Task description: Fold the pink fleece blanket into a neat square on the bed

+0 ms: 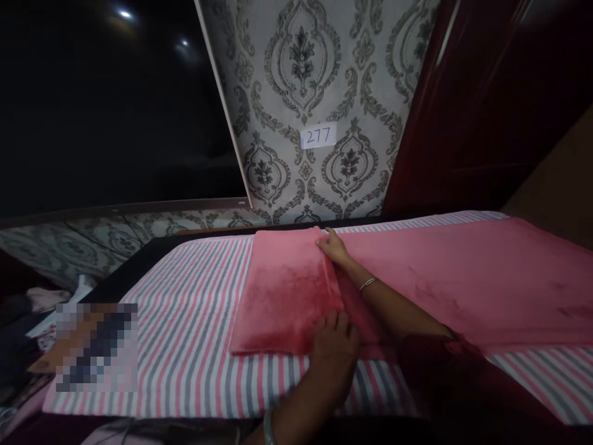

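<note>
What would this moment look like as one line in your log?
left hand: flat on pink blanket near edge | right hand: on fold's far corner | blanket: partly folded on striped sheet

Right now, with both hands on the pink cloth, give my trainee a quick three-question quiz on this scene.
1. True or false: the right hand rests at the far end of the fold in the pink blanket.
2. Where is the left hand? A) on the near edge of the folded part, B) on the wallpaper, C) off the bed.
3. Fill in: the blanket lies on a ______ sheet.

Key: 1 true. 2 A. 3 striped. Both hands lie flat and open on the cloth; a bracelet shows on the right wrist.
</note>
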Motion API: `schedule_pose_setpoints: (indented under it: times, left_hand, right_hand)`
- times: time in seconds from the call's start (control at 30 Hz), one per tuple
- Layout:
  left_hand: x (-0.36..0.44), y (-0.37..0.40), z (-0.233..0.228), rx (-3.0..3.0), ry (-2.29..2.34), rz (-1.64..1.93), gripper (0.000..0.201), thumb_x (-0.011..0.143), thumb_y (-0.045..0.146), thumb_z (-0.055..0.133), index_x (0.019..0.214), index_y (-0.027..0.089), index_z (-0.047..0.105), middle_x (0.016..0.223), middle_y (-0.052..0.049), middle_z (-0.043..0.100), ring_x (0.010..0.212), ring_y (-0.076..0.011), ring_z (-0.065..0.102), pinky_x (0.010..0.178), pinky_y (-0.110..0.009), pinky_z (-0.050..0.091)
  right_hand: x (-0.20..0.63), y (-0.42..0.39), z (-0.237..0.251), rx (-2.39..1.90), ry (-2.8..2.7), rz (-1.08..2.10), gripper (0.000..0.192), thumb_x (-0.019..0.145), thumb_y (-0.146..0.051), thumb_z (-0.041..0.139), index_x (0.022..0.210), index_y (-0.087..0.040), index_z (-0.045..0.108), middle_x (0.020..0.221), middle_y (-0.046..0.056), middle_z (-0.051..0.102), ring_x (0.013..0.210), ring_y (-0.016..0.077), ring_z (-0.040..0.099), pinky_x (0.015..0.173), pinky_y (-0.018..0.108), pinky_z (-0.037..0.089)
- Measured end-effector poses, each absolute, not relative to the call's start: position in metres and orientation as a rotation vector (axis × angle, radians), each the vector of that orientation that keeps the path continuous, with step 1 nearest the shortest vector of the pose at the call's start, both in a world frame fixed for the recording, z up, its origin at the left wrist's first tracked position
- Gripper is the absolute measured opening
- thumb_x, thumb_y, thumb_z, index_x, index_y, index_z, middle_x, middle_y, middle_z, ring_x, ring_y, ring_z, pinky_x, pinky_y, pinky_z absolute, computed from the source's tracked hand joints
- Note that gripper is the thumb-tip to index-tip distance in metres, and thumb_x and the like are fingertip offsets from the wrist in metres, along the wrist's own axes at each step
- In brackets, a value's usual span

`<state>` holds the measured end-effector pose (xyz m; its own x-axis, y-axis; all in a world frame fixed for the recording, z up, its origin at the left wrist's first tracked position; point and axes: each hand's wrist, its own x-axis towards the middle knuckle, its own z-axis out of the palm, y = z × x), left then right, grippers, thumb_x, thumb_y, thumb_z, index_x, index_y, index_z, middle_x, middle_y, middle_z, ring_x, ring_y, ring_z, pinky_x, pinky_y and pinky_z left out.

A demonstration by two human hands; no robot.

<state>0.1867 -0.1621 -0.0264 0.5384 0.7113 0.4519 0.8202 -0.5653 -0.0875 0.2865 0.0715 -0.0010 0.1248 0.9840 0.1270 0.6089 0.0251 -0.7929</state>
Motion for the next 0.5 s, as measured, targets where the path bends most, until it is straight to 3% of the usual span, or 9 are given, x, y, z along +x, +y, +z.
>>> schedule_pose_setpoints:
  times: [0.13,0.3,0.5]
  left_hand:
    - [0.185,-0.165,-0.024,-2.479,-1.271,-0.554,0.006,0.089,0.018,0.060,0.092,0.016,0.065,0.093,-0.007,0.059,0.085,-0.0216,0.053,0.073,-0.036,0.048]
    - [0.185,-0.164,-0.029,-2.468,-1.261,-0.558,0.007,0.089,0.017,0.059,0.094,0.017,0.065,0.092,-0.007,0.060,0.085,-0.0216,0.053,0.072,-0.036,0.048]
    - [0.183,-0.165,-0.031,-2.520,-1.259,-0.552,0.011,0.086,0.019,0.062,0.096,0.017,0.066,0.097,-0.010,0.063,0.092,-0.0242,0.057,0.076,-0.038,0.050]
  right_hand:
    - [0.283,0.073,0.001,-1.644,-1.598,0.664,0.075,0.085,-0.025,0.064,0.154,-0.015,0.037,0.119,0.010,0.070,0.101,0.0229,0.066,0.089,0.028,0.049]
    - [0.284,0.076,0.000,-1.620,-1.617,0.669,0.072,0.085,-0.014,0.054,0.155,-0.022,0.038,0.121,0.006,0.070,0.097,0.0187,0.067,0.086,0.024,0.049]
    - [0.282,0.098,0.008,-1.675,-1.583,0.671,0.067,0.092,-0.029,0.054,0.156,-0.019,0.035,0.118,0.009,0.072,0.104,0.0219,0.067,0.088,0.027,0.050]
